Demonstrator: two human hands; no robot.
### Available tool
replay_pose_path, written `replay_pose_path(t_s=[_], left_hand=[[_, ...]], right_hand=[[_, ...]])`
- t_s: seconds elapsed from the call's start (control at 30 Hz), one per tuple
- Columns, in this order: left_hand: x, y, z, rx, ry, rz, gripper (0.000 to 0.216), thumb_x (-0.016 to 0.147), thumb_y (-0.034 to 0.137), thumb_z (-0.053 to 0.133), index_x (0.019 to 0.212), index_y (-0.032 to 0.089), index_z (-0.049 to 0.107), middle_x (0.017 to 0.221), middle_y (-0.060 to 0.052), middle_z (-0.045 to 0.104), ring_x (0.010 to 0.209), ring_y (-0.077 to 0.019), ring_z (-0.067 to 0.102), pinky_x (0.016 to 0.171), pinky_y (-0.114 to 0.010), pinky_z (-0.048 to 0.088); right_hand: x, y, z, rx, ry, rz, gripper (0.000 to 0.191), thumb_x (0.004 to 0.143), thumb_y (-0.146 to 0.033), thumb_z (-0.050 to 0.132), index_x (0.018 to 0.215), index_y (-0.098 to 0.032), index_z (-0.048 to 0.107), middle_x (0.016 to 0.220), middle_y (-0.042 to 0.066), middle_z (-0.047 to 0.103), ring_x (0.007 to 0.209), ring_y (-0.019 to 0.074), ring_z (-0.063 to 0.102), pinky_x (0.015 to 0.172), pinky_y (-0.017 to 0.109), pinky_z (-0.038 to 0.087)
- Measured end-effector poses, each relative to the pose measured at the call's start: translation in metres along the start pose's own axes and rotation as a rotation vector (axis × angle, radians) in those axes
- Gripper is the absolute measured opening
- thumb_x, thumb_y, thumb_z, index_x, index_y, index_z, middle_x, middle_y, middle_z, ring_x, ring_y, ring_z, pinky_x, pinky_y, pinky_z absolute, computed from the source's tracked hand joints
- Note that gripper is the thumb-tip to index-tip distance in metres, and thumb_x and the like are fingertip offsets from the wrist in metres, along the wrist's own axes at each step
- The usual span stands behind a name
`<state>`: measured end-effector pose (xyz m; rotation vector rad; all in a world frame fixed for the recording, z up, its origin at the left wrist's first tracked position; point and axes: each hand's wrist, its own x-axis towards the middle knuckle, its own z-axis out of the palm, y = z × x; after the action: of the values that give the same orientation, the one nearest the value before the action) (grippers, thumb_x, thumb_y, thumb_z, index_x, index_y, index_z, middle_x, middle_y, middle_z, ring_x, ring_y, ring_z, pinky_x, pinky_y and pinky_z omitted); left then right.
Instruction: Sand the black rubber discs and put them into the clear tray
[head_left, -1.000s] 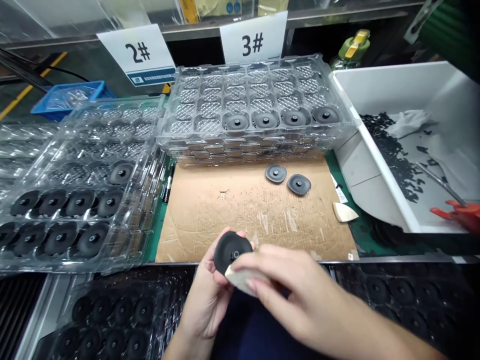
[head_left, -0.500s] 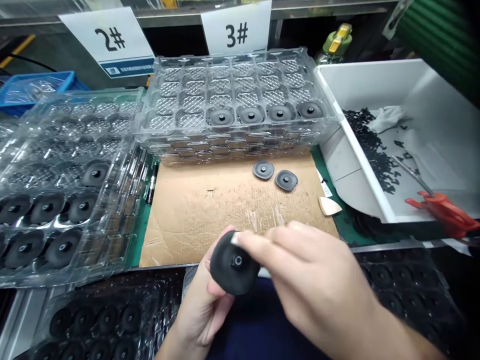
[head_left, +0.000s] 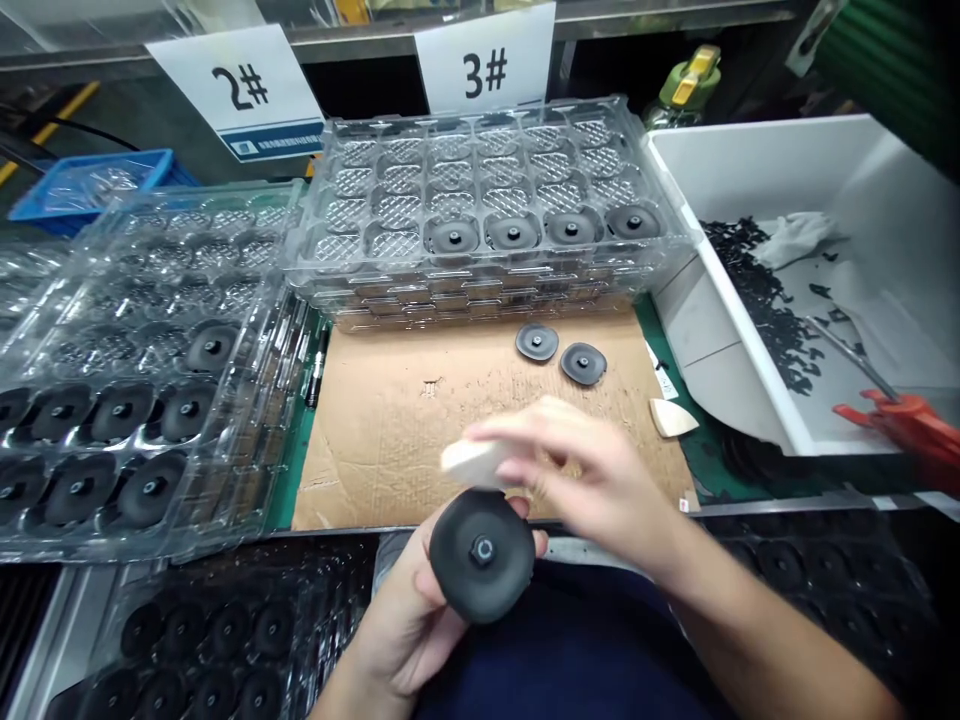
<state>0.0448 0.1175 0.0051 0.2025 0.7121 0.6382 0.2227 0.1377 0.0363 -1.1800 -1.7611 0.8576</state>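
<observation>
My left hand (head_left: 409, 610) grips a black rounded-square disc (head_left: 480, 590) with a small metal-tipped stud at its centre, its studded face turned up toward me. Just above the disc's far edge, my right hand (head_left: 592, 470) pinches a small white pad (head_left: 476, 460), blurred by motion; its exact kind cannot be made out. Two similar discs, a left one (head_left: 537, 342) and a right one (head_left: 583, 363), lie on the cardboard sheet (head_left: 375, 430) beyond my hands.
Behind the cardboard stands a stack of clear trays (head_left: 360, 270), its front row partly filled with discs. More clear trays (head_left: 247, 440) holding discs sit at left. At right are a white bin (head_left: 780, 410) of small black pieces, red-handled pliers (head_left: 900, 420) and a cream wedge (head_left: 673, 418).
My right hand has lifted off the disc's face and moved up and away, with the white pad now showing in its fingers. The disc sits slightly lower in view, still in my left hand.
</observation>
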Motion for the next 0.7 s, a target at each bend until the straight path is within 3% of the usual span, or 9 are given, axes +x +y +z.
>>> replay_pose_path(t_s=[0.07, 0.13, 0.2, 0.27, 0.33, 0.4, 0.53, 0.7], left_hand=[[-0.002, 0.004, -0.004, -0.035, -0.11, -0.012, 0.056, 0.057, 0.034, 0.078, 0.11, 0.023, 0.062, 0.11, -0.007, 0.067, 0.099, -0.0305, 0.062, 0.081, -0.032, 0.052], [-0.002, 0.007, -0.008, -0.07, -0.189, -0.006, 0.053, 0.063, 0.034, 0.075, 0.113, 0.024, 0.06, 0.115, -0.007, 0.064, 0.105, -0.0305, 0.058, 0.086, -0.032, 0.05], [-0.001, 0.008, -0.012, -0.089, -0.204, 0.009, 0.053, 0.065, 0.033, 0.073, 0.115, 0.023, 0.059, 0.117, -0.007, 0.063, 0.108, -0.0301, 0.056, 0.088, -0.033, 0.048], [0.001, 0.008, -0.015, -0.096, -0.187, 0.016, 0.054, 0.064, 0.034, 0.073, 0.115, 0.023, 0.058, 0.118, -0.008, 0.063, 0.109, -0.0296, 0.056, 0.09, -0.033, 0.048], [0.003, 0.007, -0.017, -0.108, -0.144, 0.027, 0.054, 0.064, 0.036, 0.071, 0.115, 0.022, 0.058, 0.119, -0.008, 0.062, 0.11, -0.0292, 0.055, 0.091, -0.033, 0.047], [0.004, 0.007, -0.019, -0.134, -0.094, 0.038, 0.054, 0.065, 0.036, 0.07, 0.115, 0.022, 0.058, 0.12, -0.008, 0.061, 0.111, -0.0289, 0.055, 0.091, -0.033, 0.047], [0.007, 0.006, -0.021, -0.184, -0.022, 0.044, 0.049, 0.069, 0.035, 0.067, 0.115, 0.023, 0.058, 0.123, -0.009, 0.059, 0.113, -0.0285, 0.053, 0.094, -0.034, 0.045], [0.008, 0.005, -0.019, -0.196, 0.063, 0.094, 0.045, 0.071, 0.033, 0.066, 0.113, 0.02, 0.059, 0.123, -0.01, 0.059, 0.116, -0.0296, 0.05, 0.098, -0.035, 0.042]], right_hand=[[-0.006, 0.024, -0.005, 0.151, -0.04, 0.342, 0.025, 0.087, -0.023, 0.051, 0.11, -0.023, 0.058, 0.105, 0.0, 0.065, 0.089, 0.0133, 0.061, 0.073, 0.024, 0.047], [-0.019, 0.048, -0.001, 0.113, -0.108, 0.479, 0.026, 0.086, -0.027, 0.052, 0.11, -0.025, 0.059, 0.101, 0.001, 0.066, 0.087, 0.0153, 0.062, 0.071, 0.026, 0.05], [-0.037, 0.068, 0.014, -0.095, -0.072, 0.505, 0.029, 0.086, -0.028, 0.049, 0.114, -0.026, 0.058, 0.102, 0.004, 0.063, 0.088, 0.0189, 0.062, 0.073, 0.032, 0.052], [-0.057, 0.081, 0.034, -0.292, 0.062, 0.512, 0.037, 0.087, -0.027, 0.045, 0.123, -0.025, 0.051, 0.115, 0.01, 0.053, 0.098, 0.0242, 0.057, 0.078, 0.04, 0.05], [-0.074, 0.088, 0.052, -0.362, 0.156, 0.525, 0.043, 0.088, -0.027, 0.041, 0.131, -0.022, 0.042, 0.124, 0.015, 0.042, 0.108, 0.0275, 0.051, 0.081, 0.044, 0.048], [-0.083, 0.092, 0.064, -0.396, 0.183, 0.514, 0.044, 0.087, -0.03, 0.044, 0.13, -0.021, 0.042, 0.126, 0.015, 0.04, 0.108, 0.0277, 0.05, 0.082, 0.044, 0.049], [-0.072, 0.097, 0.062, -0.44, 0.18, 0.463, 0.037, 0.085, -0.034, 0.048, 0.118, -0.019, 0.054, 0.12, 0.014, 0.046, 0.103, 0.0285, 0.053, 0.083, 0.047, 0.048], [-0.048, 0.086, 0.052, -0.374, 0.17, 0.389, 0.027, 0.091, -0.029, 0.041, 0.111, -0.017, 0.055, 0.1, 0.009, 0.057, 0.09, 0.0186, 0.058, 0.08, 0.037, 0.049]])
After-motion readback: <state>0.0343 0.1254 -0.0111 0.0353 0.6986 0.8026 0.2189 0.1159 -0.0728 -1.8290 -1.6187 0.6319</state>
